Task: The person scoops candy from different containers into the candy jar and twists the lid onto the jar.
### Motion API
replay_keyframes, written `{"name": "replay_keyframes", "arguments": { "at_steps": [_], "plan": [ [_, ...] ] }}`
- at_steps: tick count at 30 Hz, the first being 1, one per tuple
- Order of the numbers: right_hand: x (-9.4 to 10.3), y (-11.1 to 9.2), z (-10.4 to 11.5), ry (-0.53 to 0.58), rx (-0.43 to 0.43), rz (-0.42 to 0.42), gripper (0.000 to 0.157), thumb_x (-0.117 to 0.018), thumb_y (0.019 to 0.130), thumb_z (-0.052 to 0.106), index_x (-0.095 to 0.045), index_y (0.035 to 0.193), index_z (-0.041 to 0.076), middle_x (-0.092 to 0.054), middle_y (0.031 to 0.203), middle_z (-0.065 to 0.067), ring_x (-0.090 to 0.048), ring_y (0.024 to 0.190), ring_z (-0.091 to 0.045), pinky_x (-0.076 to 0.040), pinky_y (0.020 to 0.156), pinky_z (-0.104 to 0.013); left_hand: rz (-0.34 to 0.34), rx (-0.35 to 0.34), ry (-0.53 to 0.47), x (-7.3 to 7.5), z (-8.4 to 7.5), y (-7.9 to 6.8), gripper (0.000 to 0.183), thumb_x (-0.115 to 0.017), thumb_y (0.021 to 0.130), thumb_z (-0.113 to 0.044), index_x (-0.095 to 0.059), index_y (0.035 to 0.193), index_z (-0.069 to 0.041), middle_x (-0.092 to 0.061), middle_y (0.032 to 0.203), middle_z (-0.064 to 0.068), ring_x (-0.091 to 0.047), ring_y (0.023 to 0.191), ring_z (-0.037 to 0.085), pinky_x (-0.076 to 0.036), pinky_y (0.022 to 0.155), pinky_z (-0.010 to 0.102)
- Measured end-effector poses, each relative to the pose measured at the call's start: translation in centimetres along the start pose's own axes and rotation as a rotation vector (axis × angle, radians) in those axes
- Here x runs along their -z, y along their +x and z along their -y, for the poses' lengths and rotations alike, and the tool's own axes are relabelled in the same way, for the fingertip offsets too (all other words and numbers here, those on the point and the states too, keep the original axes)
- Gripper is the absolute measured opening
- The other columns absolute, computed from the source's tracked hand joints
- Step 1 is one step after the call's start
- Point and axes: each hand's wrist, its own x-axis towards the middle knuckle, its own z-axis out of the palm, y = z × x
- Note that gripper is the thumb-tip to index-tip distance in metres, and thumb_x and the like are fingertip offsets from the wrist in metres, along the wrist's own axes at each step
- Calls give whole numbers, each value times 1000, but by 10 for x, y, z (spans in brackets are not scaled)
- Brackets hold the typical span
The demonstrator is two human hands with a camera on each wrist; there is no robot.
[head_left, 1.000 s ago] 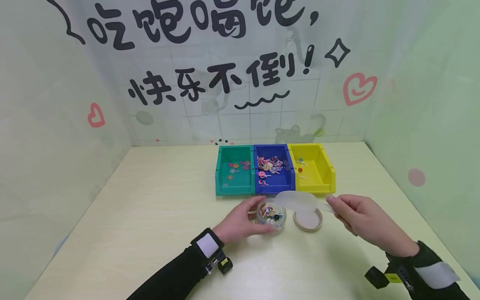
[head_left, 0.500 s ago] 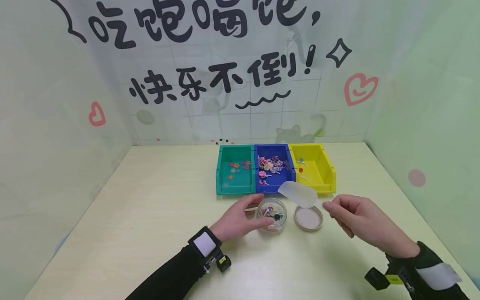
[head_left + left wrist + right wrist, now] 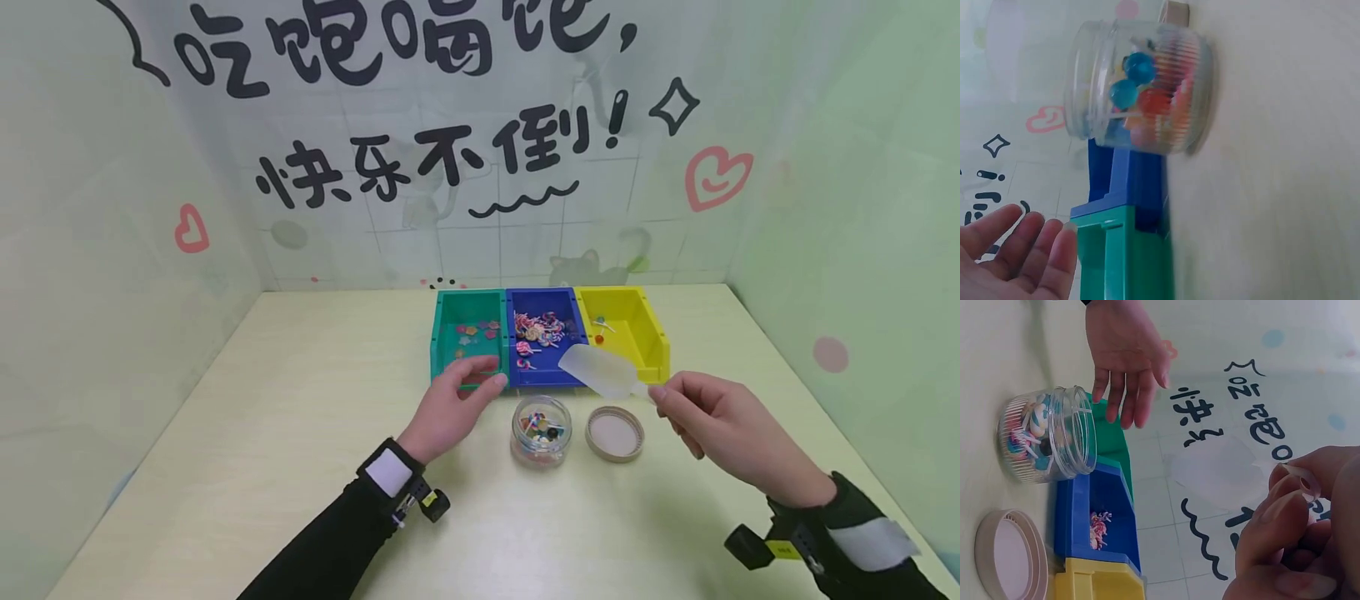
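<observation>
In the head view my right hand [image 3: 731, 429] pinches the handle of a translucent white scoop [image 3: 602, 372], held in the air before the blue and yellow bins. My left hand [image 3: 452, 408] hovers in front of the green bin [image 3: 442, 333], fingers relaxed and holding nothing. Between the hands stands a clear jar [image 3: 542, 450] without its lid, with small lollipop charms [image 3: 1140, 67] inside. Its round lid [image 3: 615, 435] lies on the table to the right. The right wrist view shows the scoop's handle [image 3: 1307, 481] between thumb and fingers.
Three joined bins stand behind the jar. The blue bin [image 3: 551, 379] contains many lollipop charms [image 3: 540, 330], the green one flower-shaped pieces [image 3: 468, 341], the yellow one [image 3: 637, 333] a few lollipops. A printed curtain [image 3: 420, 242] hangs behind the table [image 3: 300, 400].
My left hand has let go of the jar and moved up and left, toward the green bin. The scoop in my right hand has risen away from the jar's mouth.
</observation>
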Motion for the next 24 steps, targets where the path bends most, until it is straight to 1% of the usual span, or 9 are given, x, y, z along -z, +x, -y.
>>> {"name": "replay_keyframes", "arguments": {
  "at_steps": [2,4,6,11,15,18,24],
  "plan": [
    [1,1,3,-3,10,-9,32,-61,114,36,-65,95,11,-51,66,-1,-51,60,-24,-35,48,-34,-63,-15,-1,9,-2,3,50,-64,112,-40,-62,153,-11,-63,153,7,-62,136,28,-53,114,52],
    [1,3,5,-6,16,-18,32,-61,114,36,-65,95,11,-52,65,-2,-51,60,-24,-34,48,-34,-109,-23,-5,18,-3,7,49,-62,113,-39,-63,153,-11,-63,153,8,-61,137,29,-53,114,53],
    [2,5,8,-1,17,-23,32,-61,114,37,-65,96,11,-52,66,-2,-52,60,-25,-34,49,-35,-143,-31,-11,26,-3,10,49,-61,113,-39,-62,153,-11,-62,154,9,-60,138,30,-52,115,54],
    [3,12,13,13,31,-30,33,-60,115,38,-65,97,11,-52,66,-4,-52,62,-27,-34,51,-37,-206,-27,-16,43,3,19,49,-60,114,-38,-61,154,-11,-60,153,11,-58,139,31,-50,115,51],
    [5,18,18,11,41,-38,35,-59,115,39,-64,96,10,-52,66,-4,-51,62,-28,-35,52,-37,-262,-5,0,50,12,28,49,-59,114,-37,-60,155,-9,-59,149,15,-59,137,34,-51,114,51],
    [7,22,22,0,29,-50,35,-59,115,40,-64,98,10,-53,67,-4,-52,63,-28,-35,52,-38,-294,19,32,53,19,34,50,-58,114,-36,-60,155,-6,-58,147,19,-60,134,37,-52,112,53],
    [10,31,29,9,34,-58,37,-58,115,42,-65,99,9,-54,69,-6,-56,67,-28,-39,56,-37,-331,91,99,58,33,47,52,-55,115,-35,-58,157,-4,-58,144,23,-60,129,40,-53,110,54]
  ]
}}
